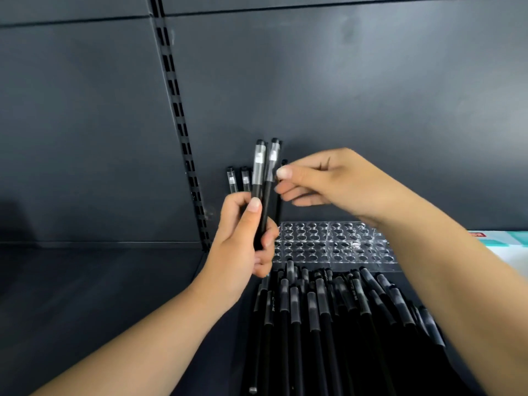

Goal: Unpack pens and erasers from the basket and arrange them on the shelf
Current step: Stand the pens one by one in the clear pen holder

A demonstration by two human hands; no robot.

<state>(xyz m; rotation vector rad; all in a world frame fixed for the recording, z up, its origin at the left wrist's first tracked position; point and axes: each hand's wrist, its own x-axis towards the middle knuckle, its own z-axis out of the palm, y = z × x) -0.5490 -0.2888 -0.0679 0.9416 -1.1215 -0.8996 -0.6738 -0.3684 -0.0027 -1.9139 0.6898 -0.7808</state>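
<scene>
Loose black pens (328, 318) heaped on dark shelf (100, 295); beyond, left hand (243, 238) gripping 2 upright pens (264, 178); right hand (323, 181) pinching 1 cap; clear holed rack (337, 241) behind, 2 pens (238, 180) standing beside it.

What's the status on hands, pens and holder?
Left hand grips two pens. Right hand pinches one. Clear holder nearly empty. Nothing blocking.

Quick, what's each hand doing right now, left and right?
Left hand: grips two upright black pens with clear caps.
Right hand: pinches the cap of one of those pens.
</scene>
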